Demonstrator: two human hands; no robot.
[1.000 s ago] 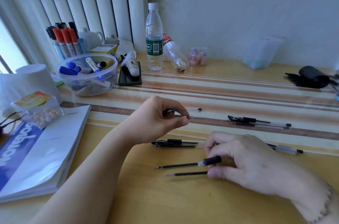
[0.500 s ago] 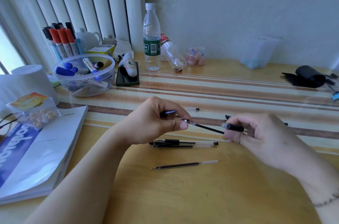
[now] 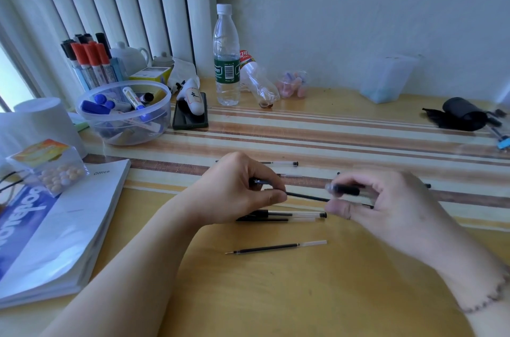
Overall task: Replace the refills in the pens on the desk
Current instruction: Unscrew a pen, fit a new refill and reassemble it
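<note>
Tabletop (image 3: 276, 295) — yellow wood with a band of brown and cream stripes across the middle. A thick white book (image 3: 55, 226) lies at the left edge; a clear bowl of markers (image 3: 124, 113) sits toward the far left corner, and a water bottle (image 3: 226, 55) stands at the far edge against the wall.

Left hand (image 3: 234, 190) is curled over the centre of the tabletop, thumb and forefinger pinching the near end of a thin black refill (image 3: 306, 196); a dark clip-like part shows above the thumb. Right hand (image 3: 386, 204) is blurred, fingers curled round a black-gripped pen barrel (image 3: 346, 189) whose open end meets the refill — how far the refill is in, cannot tell.

Beneath the hands, two pens (image 3: 281, 216) lie side by side, parallel to the near edge. Nearer still, a loose refill (image 3: 276, 247) lies alone, tip pointing left, clear tail right. One more pen (image 3: 281, 163) lies on the stripes beyond the left hand.
</note>
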